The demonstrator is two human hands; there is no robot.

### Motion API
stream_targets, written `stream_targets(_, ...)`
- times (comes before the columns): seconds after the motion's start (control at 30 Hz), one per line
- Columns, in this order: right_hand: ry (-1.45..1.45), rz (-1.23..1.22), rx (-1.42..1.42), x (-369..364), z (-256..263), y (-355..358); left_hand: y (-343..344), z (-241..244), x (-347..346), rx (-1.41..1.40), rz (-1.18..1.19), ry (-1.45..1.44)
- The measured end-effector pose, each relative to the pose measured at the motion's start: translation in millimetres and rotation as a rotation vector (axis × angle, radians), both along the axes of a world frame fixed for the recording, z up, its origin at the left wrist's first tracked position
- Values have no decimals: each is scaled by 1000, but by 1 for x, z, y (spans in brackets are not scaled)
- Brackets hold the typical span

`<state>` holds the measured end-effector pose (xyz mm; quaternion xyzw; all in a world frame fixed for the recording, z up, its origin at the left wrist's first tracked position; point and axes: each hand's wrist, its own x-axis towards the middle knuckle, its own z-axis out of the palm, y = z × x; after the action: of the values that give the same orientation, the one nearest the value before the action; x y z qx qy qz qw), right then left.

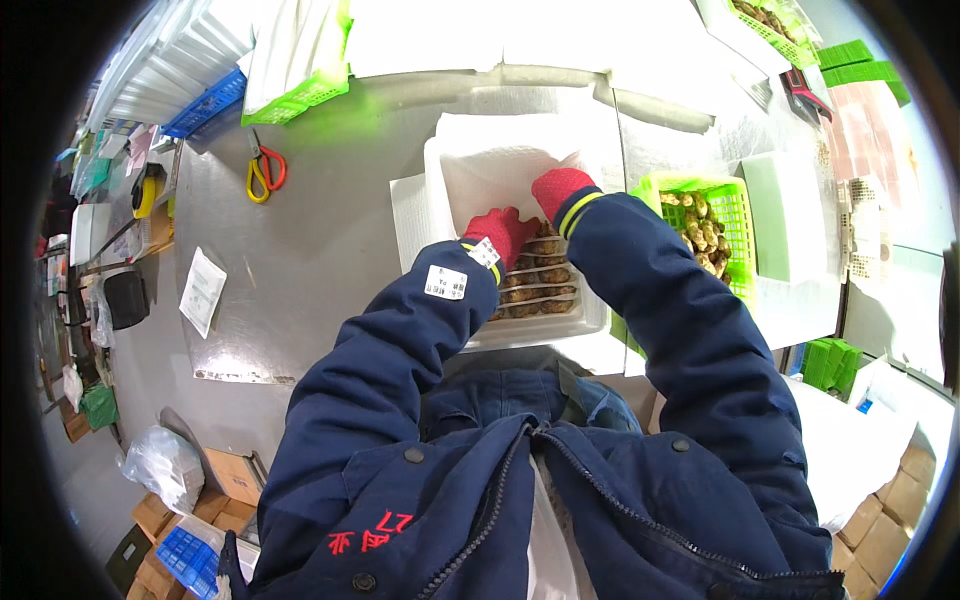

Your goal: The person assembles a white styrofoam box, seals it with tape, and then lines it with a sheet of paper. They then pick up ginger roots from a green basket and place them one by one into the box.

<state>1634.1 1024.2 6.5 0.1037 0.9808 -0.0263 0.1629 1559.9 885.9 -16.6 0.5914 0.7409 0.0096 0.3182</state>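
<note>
My left hand (pixel 504 231), in a red knit glove, reaches into a white foam box (pixel 433 187). Its fingers touch the far end of the rows of brown mushrooms (pixel 555 276), which are parted by thin white strips. My right hand (pixel 561 191), gloved the same way, is bent over the box's right side, beside the white liner sheet (pixel 487 176). Its fingers are mostly hidden, so whether it grips anything is unclear. To the right, a green plastic basket (pixel 739 199) holds loose mushrooms (pixel 705 232).
Scissors with red and yellow handles (pixel 266 172) and a white packet (pixel 202 291) lie on the metal table (pixel 300 247). At the back left stands a green crate (pixel 300 97) of white sheets. A white foam block (pixel 772 210) sits beyond the basket.
</note>
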Motion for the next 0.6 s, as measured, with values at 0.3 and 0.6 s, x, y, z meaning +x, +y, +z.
stream_targets(0.3, -188, -161, -110, -6, -21, -6, 2, -9, -5, 216, 85, 94)
stream_targets(0.6, -166, -83, -46, 1, -20, -10, 10, -26, -24, 129, 176, 400)
